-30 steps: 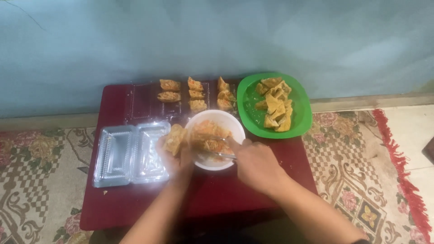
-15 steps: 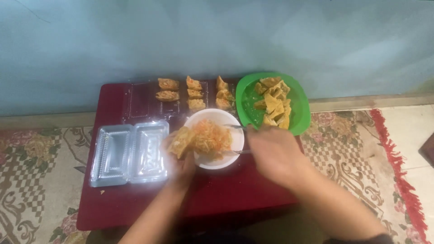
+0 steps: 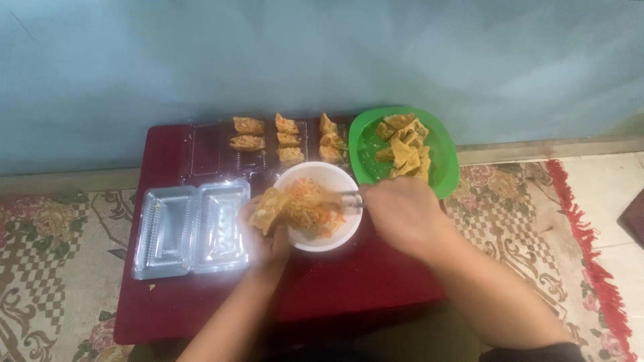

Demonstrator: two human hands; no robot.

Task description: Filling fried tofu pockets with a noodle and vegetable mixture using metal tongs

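the left hand (image 3: pixel 265 238) is closed around a fried tofu piece (image 3: pixel 270 209) at the left rim of the white bowl (image 3: pixel 320 238), its long axis running up toward the far wall, tilted slightly left. the right hand (image 3: pixel 401 216) is clamped on a metal utensil (image 3: pixel 347 199) lying roughly level, tip pointing left into the shredded filling (image 3: pixel 314 208). the bowl sits mid-table on the red table (image 3: pixel 362 281), the green plate (image 3: pixel 439 154) close at its right and the open clear container (image 3: pixel 191 228) just left. bare tabletop lies along the near edge.
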